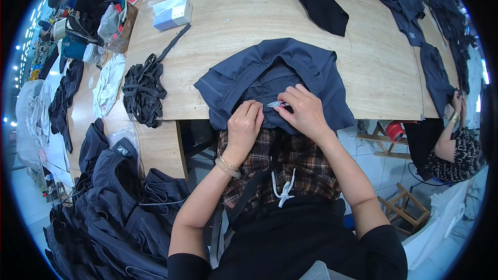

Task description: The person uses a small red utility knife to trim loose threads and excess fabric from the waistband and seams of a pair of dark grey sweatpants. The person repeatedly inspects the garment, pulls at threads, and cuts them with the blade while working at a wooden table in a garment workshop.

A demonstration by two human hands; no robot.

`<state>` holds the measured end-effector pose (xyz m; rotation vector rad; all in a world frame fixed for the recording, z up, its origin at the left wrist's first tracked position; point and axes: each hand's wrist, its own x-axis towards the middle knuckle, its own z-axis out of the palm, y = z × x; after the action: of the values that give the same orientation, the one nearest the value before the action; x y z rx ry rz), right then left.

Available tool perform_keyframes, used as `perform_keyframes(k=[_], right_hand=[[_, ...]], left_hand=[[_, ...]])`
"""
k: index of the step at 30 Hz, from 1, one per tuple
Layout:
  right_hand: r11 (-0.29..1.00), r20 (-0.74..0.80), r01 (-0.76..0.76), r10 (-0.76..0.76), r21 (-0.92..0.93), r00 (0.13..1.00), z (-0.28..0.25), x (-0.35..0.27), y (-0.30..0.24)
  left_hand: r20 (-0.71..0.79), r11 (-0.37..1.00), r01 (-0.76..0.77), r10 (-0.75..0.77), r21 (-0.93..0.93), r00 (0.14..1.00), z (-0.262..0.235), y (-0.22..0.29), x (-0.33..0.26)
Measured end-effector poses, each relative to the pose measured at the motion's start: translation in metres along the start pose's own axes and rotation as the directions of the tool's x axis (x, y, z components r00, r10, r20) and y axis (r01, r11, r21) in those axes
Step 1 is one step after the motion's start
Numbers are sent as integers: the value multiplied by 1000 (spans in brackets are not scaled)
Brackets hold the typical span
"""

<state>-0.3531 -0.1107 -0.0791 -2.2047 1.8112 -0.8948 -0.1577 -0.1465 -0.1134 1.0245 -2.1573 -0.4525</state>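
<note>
Item: dark blue garment (290, 70), bunched at the near edge of the wooden table (233, 26), its lower part draped over the edge toward my lap. Long axis, as far as I can judge from the folds, runs away from me across the table.

Left hand (245, 123): fingers curled, pinching the garment's fabric at its near edge.

Right hand (305, 110): closed on a small silvery tool (276, 104), tip pointing left toward my left hand, resting on the fabric.

Nearby: a bundle of dark cords (142, 91) left of the garment; a pile of similar garments (119, 197) at lower left.
</note>
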Motion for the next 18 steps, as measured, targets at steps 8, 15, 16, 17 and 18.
perform_keyframes(k=[8, 15, 16, 17, 18], right_hand=[[998, 39, -46, 44, 51, 998, 6, -2, 2], [1000, 8, 0, 0, 31, 1000, 10, 1, -2], [999, 8, 4, -4, 32, 1000, 10, 1, -3], [999, 8, 9, -9, 34, 1000, 11, 2, -3], [1000, 9, 13, -14, 24, 1000, 11, 2, -4]], left_hand=[[-12, 996, 62, -63, -68, 998, -4, 2, 3], [-3, 994, 78, -78, -77, 997, -5, 3, 4], [0, 994, 79, -80, -77, 997, -5, 3, 4], [3, 994, 81, -81, -77, 997, -5, 3, 4], [6, 994, 83, -83, -76, 997, -5, 3, 5]])
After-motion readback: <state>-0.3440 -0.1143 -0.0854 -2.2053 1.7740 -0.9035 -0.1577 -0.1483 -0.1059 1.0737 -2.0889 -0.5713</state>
